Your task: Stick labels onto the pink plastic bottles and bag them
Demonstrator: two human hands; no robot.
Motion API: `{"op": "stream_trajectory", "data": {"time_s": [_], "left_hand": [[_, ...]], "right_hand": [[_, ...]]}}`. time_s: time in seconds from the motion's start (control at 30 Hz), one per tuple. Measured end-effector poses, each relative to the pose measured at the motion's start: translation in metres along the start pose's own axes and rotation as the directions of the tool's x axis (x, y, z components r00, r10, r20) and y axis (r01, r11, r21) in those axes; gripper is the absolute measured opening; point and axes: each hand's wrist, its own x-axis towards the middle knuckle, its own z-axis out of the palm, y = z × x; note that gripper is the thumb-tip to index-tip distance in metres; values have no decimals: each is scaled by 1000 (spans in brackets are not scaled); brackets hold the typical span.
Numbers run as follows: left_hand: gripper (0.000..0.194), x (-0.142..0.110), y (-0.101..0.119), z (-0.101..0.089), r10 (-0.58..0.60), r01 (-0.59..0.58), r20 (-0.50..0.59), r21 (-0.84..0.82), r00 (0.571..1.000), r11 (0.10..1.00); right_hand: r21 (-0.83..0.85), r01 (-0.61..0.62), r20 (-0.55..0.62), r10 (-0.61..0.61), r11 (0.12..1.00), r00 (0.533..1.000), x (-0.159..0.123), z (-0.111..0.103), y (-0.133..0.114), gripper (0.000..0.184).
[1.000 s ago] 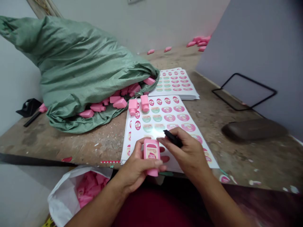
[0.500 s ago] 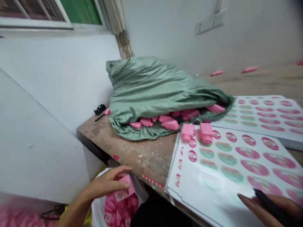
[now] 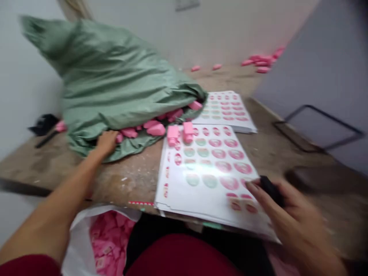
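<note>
My left hand [image 3: 107, 142] reaches to the mouth of a green sack [image 3: 120, 76], among small pink plastic bottles [image 3: 155, 128] that spill from it. Its fingers are blurred and partly hidden, so a hold on a bottle cannot be made out. My right hand [image 3: 290, 211] is closed round a slim black object [image 3: 271, 190] of unclear kind, over the lower right edge of a stack of sticker sheets [image 3: 189, 197]. Two pink bottles, one of them the right one [image 3: 188, 132], rest on the top sheet's far left corner.
Below the table edge hangs a white bag [image 3: 74, 245] holding many labelled pink bottles [image 3: 107, 237]. More sticker sheets [image 3: 244, 124] lie behind. A black tape dispenser [image 3: 44, 123] is at the left, a black wire frame [image 3: 316, 128] at the right, and loose pink bottles [image 3: 260, 61] farther back.
My left hand has left the labelled pink bottle at the white bag and moved up to the sack's mouth. The view has swung right; my right hand still holds the black object.
</note>
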Motion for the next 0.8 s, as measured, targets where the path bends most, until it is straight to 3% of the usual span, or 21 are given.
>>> {"op": "stream_trajectory", "data": {"time_s": [0.17,0.27,0.3,0.37,0.4,0.47,0.5,0.53,0.57,0.6,0.67,0.73,0.8], "left_hand": [[36,8,-9,-4,-49,47,43,50,998,998],[47,-7,4,-3,-138,141,-45,49,989,989],[50,-14,15,-2,-169,168,-105,-19,980,986],[56,-32,47,3,-226,150,-192,-347,955,926],[58,-42,68,6,-246,96,-191,-574,950,813],[57,-62,116,12,-192,66,-1,-937,981,344],[55,-72,141,14,-121,156,143,-981,982,113],[53,-81,165,17,9,300,300,-952,954,-64],[53,-89,186,21,142,447,426,-873,893,-194],[53,-95,206,25,249,558,502,-780,828,-282],[50,-103,234,34,394,683,561,-642,728,-349],[47,-106,249,44,424,704,565,-617,707,-352],[45,-107,254,52,397,684,561,-644,727,-342]], "right_hand": [[30,-289,-160,290,957,944,0,-21,17,40],[49,-325,-78,328,944,941,-4,-22,27,43],[44,-319,-17,320,947,947,-6,-21,28,44],[23,-296,101,292,955,951,-11,-19,28,45],[-1,-278,135,275,961,952,-13,-19,27,46],[-76,-211,135,220,975,966,-16,-17,25,45],[-121,-159,115,173,980,978,-16,-17,24,43],[-164,-104,89,119,981,989,-16,-16,22,41],[-198,-55,75,71,979,995,-16,-16,20,38],[-215,-16,73,33,976,997,-15,-16,17,36],[-208,8,128,19,978,992,-16,-15,8,36],[-192,-11,242,58,981,969,-18,-12,-2,37],[-224,10,346,70,975,936,-21,-8,-8,30]]}}
